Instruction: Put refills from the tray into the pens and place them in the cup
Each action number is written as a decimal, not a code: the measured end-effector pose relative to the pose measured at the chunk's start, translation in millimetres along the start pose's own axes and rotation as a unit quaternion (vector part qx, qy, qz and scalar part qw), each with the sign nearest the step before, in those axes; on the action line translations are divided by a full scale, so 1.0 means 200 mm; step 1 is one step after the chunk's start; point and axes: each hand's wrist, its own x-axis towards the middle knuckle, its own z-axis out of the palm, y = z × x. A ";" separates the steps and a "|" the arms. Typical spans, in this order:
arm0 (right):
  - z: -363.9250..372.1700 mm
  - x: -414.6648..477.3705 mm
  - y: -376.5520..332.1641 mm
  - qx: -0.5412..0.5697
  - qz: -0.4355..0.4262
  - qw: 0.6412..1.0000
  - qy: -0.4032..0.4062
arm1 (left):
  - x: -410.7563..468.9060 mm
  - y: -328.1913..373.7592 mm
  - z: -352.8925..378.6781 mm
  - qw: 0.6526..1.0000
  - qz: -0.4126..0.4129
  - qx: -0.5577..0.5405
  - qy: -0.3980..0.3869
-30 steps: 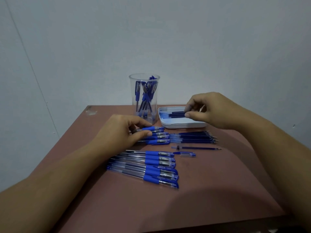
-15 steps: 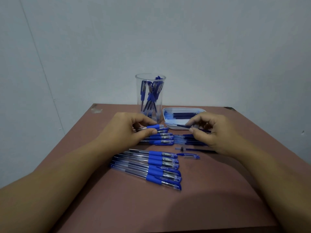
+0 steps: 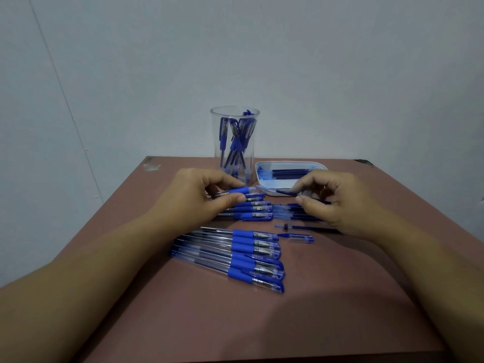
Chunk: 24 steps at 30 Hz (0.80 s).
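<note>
Mid-frame, the left hand (image 3: pixel 199 200) pinched a pen (image 3: pixel 242 190) between its fingers (image 3: pixel 234 199). The right hand (image 3: pixel 337 205) pinched a refill (image 3: pixel 284 192) before the tray (image 3: pixel 290 162). The refill looked light, thin and bendy, so it was probably best held near its leading end.

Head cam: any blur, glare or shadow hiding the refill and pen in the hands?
Head view: dim, bluish, even light; no glare on the clear cup; soft shadow over the near table; refill in the right hand and pen in the left hand slightly soft but readable; wide-angle stretch enlarges the forearms at the edges.
</note>
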 end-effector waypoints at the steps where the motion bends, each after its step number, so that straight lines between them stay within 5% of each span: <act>1: 0.00 0.00 0.00 0.005 0.003 1.000 -0.005 | 0.00 0.00 0.00 1.000 -0.002 0.000 0.001; 24: 0.00 0.00 0.02 -0.065 -0.026 0.997 -0.036 | 0.00 -0.02 0.01 1.000 -0.004 0.002 -0.014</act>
